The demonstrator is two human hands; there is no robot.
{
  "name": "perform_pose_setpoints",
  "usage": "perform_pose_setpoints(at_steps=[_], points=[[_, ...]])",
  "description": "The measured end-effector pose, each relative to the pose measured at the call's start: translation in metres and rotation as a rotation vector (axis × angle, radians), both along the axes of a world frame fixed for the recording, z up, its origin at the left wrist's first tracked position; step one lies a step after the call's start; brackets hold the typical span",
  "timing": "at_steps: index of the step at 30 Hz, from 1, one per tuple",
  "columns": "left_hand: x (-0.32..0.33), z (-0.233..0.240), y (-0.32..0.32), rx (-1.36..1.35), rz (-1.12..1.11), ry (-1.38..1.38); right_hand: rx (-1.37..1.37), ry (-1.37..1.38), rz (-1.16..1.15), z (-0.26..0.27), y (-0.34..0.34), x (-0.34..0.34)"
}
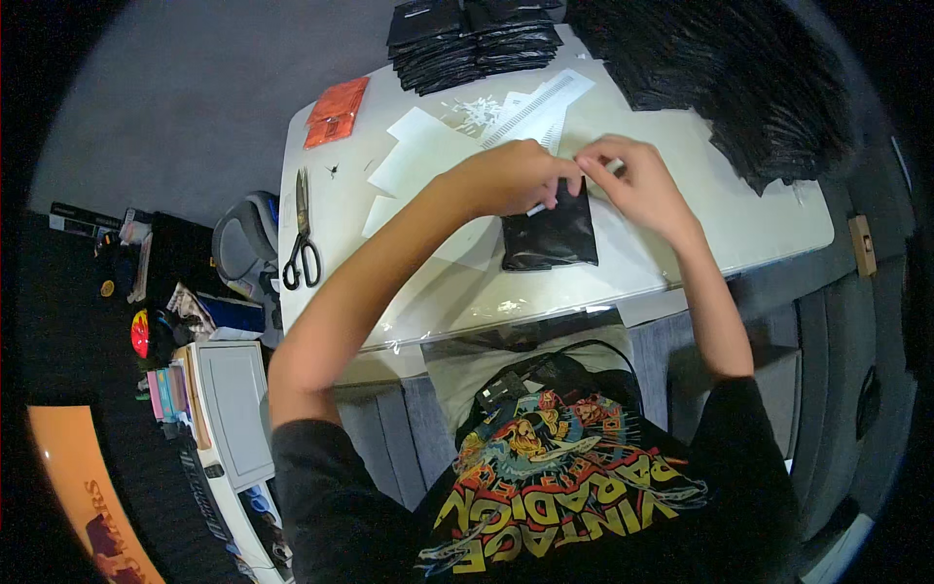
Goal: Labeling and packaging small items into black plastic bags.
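Both hands meet above a flat black plastic-wrapped packet (551, 244) lying near the table's front edge. My left hand (529, 175) reaches in from the left with fingers bent. A small white strip (541, 208) shows under its fingers and seems pinched there. The fingertips of my right hand (638, 182) nearly touch those of the left; whether they touch is hard to tell. A small white piece (615, 166) sits between the right thumb and fingers. Just beyond the hands lie printed label sheets (540, 102) and a heap of cut white strips (474, 113).
Black-handled scissors (302, 233) lie at the table's left edge. Orange packets (337, 113) sit at the far left corner. Stacked black packets (474, 44) stand at the back, and a large spread of black packets (700, 80) covers the back right. Blank white sheets (423, 150) lie left of centre.
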State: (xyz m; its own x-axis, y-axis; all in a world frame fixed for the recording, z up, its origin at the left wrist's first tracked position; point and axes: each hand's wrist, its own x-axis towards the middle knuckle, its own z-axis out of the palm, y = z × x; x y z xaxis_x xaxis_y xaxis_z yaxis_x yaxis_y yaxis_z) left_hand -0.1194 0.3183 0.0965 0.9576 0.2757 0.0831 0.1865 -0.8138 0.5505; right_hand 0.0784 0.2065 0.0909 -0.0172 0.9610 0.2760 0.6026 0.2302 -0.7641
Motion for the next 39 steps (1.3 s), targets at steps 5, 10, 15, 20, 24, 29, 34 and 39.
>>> perform_pose_setpoints(at_steps=[5, 10, 15, 20, 24, 29, 34, 39], points=[[0.019, -0.01, 0.001, 0.073, -0.217, 0.24, -0.055, 0.032, -0.129, -0.018, -0.061, 0.011], [0.013, -0.022, 0.002, 0.135, -0.26, 0.085, -0.095, 0.044, -0.123, -0.031, -0.09, 0.011], [-0.015, -0.026, -0.012, -0.014, 0.089, 0.033, 0.232, -0.199, 0.021, -0.041, -0.071, -0.008], [-0.041, -0.038, -0.037, 0.15, 0.149, 0.002, 0.216, -0.387, 0.123, -0.048, -0.041, -0.033], [-0.053, -0.047, -0.047, 0.121, 0.228, -0.032, 0.191, -0.407, 0.18, -0.055, -0.033, -0.03], [-0.064, -0.042, -0.055, 0.09, 0.296, -0.077, 0.254, -0.442, 0.207, -0.05, -0.022, -0.03], [-0.087, -0.002, -0.078, -0.014, 0.529, -0.305, 0.306, -0.46, 0.277, -0.048, -0.014, -0.028], [-0.155, -0.005, -0.131, -0.053, 0.92, -0.5, 0.321, -0.486, 0.29, -0.048, -0.013, -0.021]])
